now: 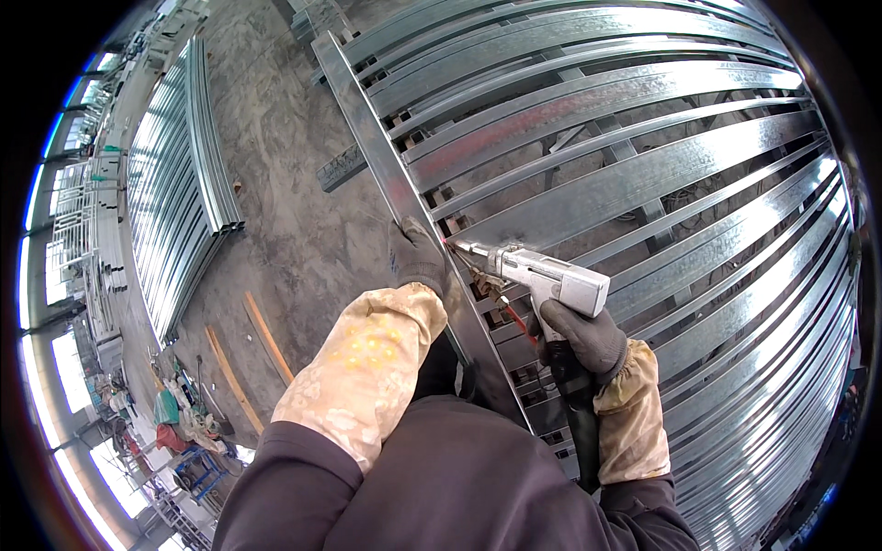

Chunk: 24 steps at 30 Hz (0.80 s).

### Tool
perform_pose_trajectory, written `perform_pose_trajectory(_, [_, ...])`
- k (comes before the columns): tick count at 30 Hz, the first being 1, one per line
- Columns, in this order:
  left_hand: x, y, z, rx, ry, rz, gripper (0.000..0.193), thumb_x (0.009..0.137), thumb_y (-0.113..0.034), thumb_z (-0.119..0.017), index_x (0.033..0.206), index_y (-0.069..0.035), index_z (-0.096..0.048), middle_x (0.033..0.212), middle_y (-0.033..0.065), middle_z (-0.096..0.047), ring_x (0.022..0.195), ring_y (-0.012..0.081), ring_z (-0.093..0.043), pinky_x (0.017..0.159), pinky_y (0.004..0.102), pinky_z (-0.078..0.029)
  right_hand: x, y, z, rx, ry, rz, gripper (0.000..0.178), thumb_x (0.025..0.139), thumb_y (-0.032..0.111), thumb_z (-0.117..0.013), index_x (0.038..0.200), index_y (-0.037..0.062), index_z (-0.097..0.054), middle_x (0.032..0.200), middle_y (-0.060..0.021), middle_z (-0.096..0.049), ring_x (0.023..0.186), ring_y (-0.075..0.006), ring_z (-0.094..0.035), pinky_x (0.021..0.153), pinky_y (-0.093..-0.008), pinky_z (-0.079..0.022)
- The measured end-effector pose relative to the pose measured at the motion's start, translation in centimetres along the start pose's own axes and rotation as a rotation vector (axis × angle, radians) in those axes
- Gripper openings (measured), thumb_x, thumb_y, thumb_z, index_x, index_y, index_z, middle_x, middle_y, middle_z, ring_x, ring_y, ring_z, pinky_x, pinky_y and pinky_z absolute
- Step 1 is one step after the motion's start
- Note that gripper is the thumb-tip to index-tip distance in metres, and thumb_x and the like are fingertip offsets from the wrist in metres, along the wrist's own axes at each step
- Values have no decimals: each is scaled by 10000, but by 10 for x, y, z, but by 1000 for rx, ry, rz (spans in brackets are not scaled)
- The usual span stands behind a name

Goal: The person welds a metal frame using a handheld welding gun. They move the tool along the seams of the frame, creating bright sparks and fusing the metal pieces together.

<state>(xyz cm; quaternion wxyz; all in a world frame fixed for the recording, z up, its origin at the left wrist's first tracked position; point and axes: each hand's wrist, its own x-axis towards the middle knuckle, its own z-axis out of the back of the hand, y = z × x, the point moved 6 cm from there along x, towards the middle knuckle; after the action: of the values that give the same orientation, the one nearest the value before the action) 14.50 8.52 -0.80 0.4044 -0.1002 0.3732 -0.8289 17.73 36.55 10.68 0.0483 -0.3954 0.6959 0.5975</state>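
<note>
Gloved right hand (588, 338) grips white handheld gun (556, 278), tip at long steel bar (390, 176); left hand (418, 255) against bar, cannot tell if fingers close

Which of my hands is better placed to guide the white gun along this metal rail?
Probably your right hand: it grips the white gun, whose tip points at the metal rail. Your left hand is by the rail's outer edge.

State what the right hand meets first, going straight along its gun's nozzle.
The right hand would likely bring the gun nozzle against the long edge bar; whether they already touch is unclear.
</note>
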Motion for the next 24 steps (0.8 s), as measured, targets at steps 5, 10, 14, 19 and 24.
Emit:
perform_pose_trajectory(5, [-3, -2, -1, -79, 97, 88, 458, 1067, -397, -387, 1188, 5, -572, 1051, 212, -672, 969, 362, -659, 870, 470, -493, 2, -3, 1, -61, 15, 52, 283, 1016, 260, -583, 1161, 25, -644, 849, -25, -682, 790, -115, -602, 721, -286, -500])
perform_pose_trajectory(10, [-10, -13, 3, -79, 189, 201, 431, 1059, -384, -404, 1199, -6, -558, 1072, 224, -658, 1005, 395, -646, 895, 487, -476, 1, 3, -2, -47, -12, 11, 252, 1012, 249, -582, 1105, 28, -659, 826, -25, -676, 776, -114, -599, 704, -286, -498])
perform_pose_trajectory(14, [-8, -15, 5, -43, 148, 146, 432, 1059, -386, -401, 1193, -7, -560, 1063, 223, -661, 998, 396, -648, 891, 489, -477, 1, 2, -2, -71, 2, 34, 262, 1011, 259, -586, 1109, 26, -656, 822, -25, -674, 776, -109, -606, 693, -281, -503])
perform_pose_trajectory(19, [-9, -15, 4, -43, 127, 125, 432, 1059, -388, -398, 1187, -9, -563, 1052, 221, -664, 989, 396, -651, 886, 491, -477, 0, -1, -1, -15, -8, 15, 268, 1009, 261, -596, 1125, 25, -646, 834, -27, -674, 774, -108, -612, 680, -277, -509])
perform_pose_trajectory(24, [-7, -9, 2, -52, 120, 122, 445, 1063, -400, -378, 1141, -9, -574, 1000, 211, -666, 931, 384, -652, 856, 486, -488, -1, -5, -1, -5, 18, 16, 270, 1009, 261, -608, 1138, 26, -639, 840, -33, -672, 757, -109, -618, 660, -276, -520])
